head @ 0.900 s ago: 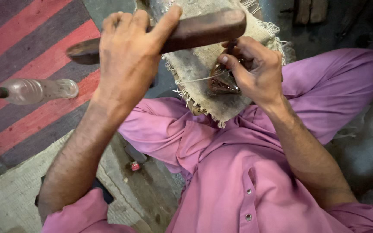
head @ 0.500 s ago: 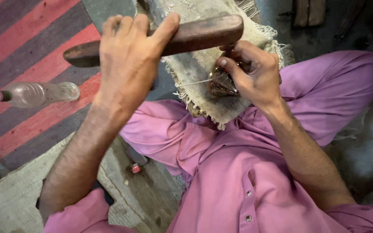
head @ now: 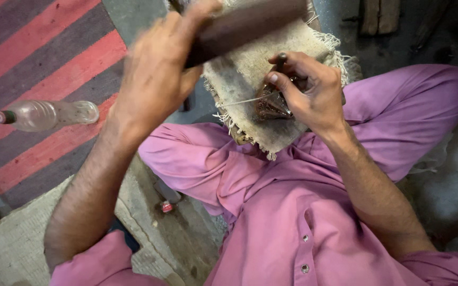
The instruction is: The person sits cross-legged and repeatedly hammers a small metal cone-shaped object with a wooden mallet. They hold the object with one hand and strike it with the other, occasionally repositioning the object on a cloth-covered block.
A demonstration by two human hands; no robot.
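Observation:
My left hand (head: 157,85) grips a dark wooden club (head: 250,24) and holds it raised over a piece of burlap sacking (head: 250,79) draped on my knee. The club and the hand are blurred. On the burlap my right hand (head: 308,92) pinches a thin metal tool (head: 281,61) upright against a small dark brown workpiece (head: 271,106). A loose pale thread runs left from the workpiece. I sit cross-legged in pink clothes (head: 292,212).
A clear plastic bottle (head: 46,115) lies on its side on a red and grey striped mat (head: 38,58) to the left. A small red-capped object (head: 166,206) rests on the sacking-covered floor by my leg. Dark concrete floor lies to the right.
My left hand has swung the wooden club up and to the right, with motion blur now. My right hand stays on the tool and workpiece.

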